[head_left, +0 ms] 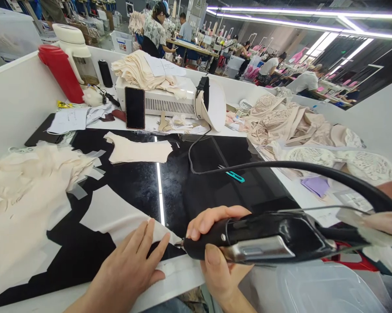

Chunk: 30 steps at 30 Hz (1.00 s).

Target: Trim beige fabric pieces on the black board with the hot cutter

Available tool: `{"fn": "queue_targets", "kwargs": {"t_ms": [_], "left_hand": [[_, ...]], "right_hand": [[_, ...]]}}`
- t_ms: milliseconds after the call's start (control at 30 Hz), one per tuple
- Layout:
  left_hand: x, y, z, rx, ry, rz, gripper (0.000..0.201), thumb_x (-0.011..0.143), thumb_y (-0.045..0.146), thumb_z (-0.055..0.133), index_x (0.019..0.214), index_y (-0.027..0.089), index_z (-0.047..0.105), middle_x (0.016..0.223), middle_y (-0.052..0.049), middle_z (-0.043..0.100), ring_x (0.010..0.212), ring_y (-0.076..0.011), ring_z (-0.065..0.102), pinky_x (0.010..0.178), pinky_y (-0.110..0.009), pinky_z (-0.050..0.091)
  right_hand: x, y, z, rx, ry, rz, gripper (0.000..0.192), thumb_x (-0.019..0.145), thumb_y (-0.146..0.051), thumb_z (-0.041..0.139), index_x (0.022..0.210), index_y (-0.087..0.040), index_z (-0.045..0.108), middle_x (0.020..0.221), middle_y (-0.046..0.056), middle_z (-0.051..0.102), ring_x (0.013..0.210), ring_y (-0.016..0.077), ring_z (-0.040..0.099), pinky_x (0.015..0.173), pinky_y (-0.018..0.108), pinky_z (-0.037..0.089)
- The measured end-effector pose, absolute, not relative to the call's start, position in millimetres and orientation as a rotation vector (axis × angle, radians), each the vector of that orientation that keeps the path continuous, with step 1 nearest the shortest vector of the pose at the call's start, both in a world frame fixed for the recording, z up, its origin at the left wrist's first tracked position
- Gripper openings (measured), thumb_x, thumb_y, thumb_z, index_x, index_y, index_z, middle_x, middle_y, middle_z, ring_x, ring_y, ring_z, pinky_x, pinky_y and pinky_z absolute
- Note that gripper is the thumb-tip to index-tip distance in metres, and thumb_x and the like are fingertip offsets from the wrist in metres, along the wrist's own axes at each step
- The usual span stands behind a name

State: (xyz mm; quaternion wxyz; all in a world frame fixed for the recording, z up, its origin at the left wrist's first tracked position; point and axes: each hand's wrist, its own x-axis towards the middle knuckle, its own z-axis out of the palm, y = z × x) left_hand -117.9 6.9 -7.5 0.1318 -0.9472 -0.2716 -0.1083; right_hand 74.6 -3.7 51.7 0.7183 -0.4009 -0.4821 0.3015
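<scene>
Right hand (215,256) works a black tool (261,239) at the near edge of a white fabric piece (117,215).

The right fingers are wrapped around the tool, its tip touching the fabric beside the left hand (131,265), which lies flat with fingers spread on the piece. The fabric rests on the black table (202,182). The tool's cord (280,167) arcs off right. A teal clipper (235,176) lies farther back, and cream scraps (23,174) are heaped at left.

garment factory — fabric pieces (23,182) | sewing stations (196,45) — workers (155,30)
</scene>
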Motion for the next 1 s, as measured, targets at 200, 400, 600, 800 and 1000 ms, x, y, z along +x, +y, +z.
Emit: {"fn": "queue_targets", "kwargs": {"t_ms": [200, 400, 600, 800, 1000], "left_hand": [[-111, -11, -19, -2.778, -1.074, -0.323, 0.087, 0.086, 0.065, 0.076, 0.158, 0.028, 0.043, 0.153, -0.023, 0.054, 0.133, -0.0423, 0.06, 0.097, -0.048, 0.059], [-113, -13, -13, -2.814, -1.116, -0.239, 0.076, 0.091, 0.059, 0.073, 0.156, 0.029, 0.047, 0.156, -0.021, 0.051, 0.139, -0.041, 0.056, 0.103, -0.047, 0.056], [-114, -14, -27, -2.805, -1.087, -0.305, 0.091, 0.083, 0.068, 0.077, 0.157, 0.026, 0.044, 0.157, -0.025, 0.05, 0.139, -0.0438, 0.055, 0.103, -0.051, 0.056], [-115, -13, -17, -2.831, -1.082, -0.192, 0.1, 0.075, 0.056, 0.089, 0.158, 0.027, 0.043, 0.158, -0.025, 0.047, 0.137, -0.0422, 0.057, 0.105, -0.048, 0.056], [-113, -10, -6, -2.855, -1.094, -0.174, 0.088, 0.079, 0.071, 0.078, 0.151, 0.028, 0.053, 0.154, -0.025, 0.052, 0.134, -0.0405, 0.06, 0.103, -0.047, 0.057]], "right_hand": [[74, -5, 56, -0.96, -1.078, 0.658, 0.024, 0.091, -0.035, 0.073, 0.104, -0.027, 0.054, 0.08, -0.001, 0.063, 0.061, 0.016, 0.058, 0.057, 0.032, 0.05], [70, 3, 61, -0.884, -1.039, 0.596, 0.033, 0.095, -0.038, 0.07, 0.121, -0.032, 0.051, 0.081, -0.003, 0.06, 0.062, 0.0158, 0.059, 0.056, 0.031, 0.053], [65, 21, 62, -0.795, -0.981, 0.623, 0.034, 0.095, -0.036, 0.073, 0.122, -0.032, 0.053, 0.084, -0.004, 0.06, 0.065, 0.0132, 0.06, 0.059, 0.028, 0.054], [61, 26, 51, -0.793, -1.018, 0.658, 0.039, 0.094, -0.034, 0.072, 0.125, -0.032, 0.05, 0.086, -0.002, 0.061, 0.065, 0.0146, 0.062, 0.06, 0.032, 0.056], [59, 31, 53, -0.737, -1.009, 0.674, 0.032, 0.097, -0.032, 0.071, 0.124, -0.032, 0.054, 0.087, -0.003, 0.06, 0.066, 0.0124, 0.061, 0.06, 0.028, 0.056]]}}
